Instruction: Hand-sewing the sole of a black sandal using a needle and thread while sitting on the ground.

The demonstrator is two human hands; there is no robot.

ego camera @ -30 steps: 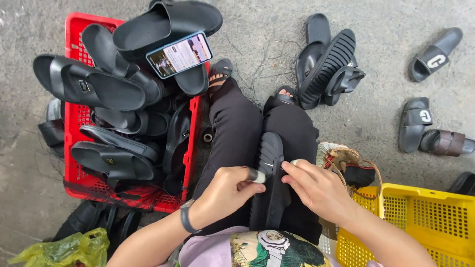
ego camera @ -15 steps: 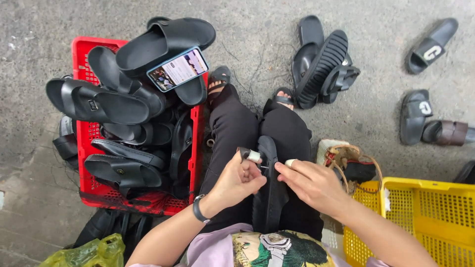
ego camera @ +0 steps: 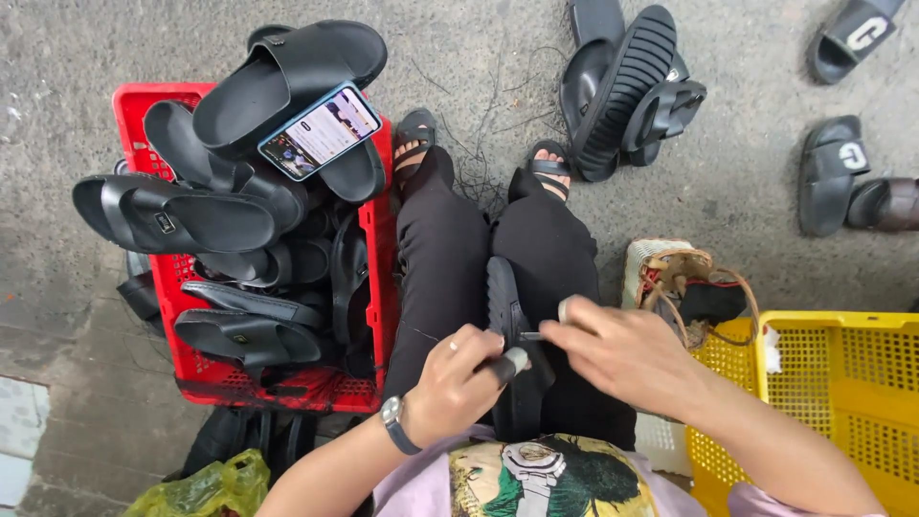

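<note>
A black sandal [ego camera: 507, 325] lies lengthwise on the person's lap, between the knees. The left hand [ego camera: 458, 383] is curled around a small tool with a pale tip, pressed against the sandal. The right hand [ego camera: 627, 354] pinches something thin and dark at the sandal's edge, fingers closed. To the left stands a red crate [ego camera: 378, 316] heaped with black sandals, a phone [ego camera: 319, 131] resting on top. A yellow crate [ego camera: 842, 383] sits to the right.

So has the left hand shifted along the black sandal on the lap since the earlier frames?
Yes. The left hand now sits nearer the body along the black sandal.
</note>
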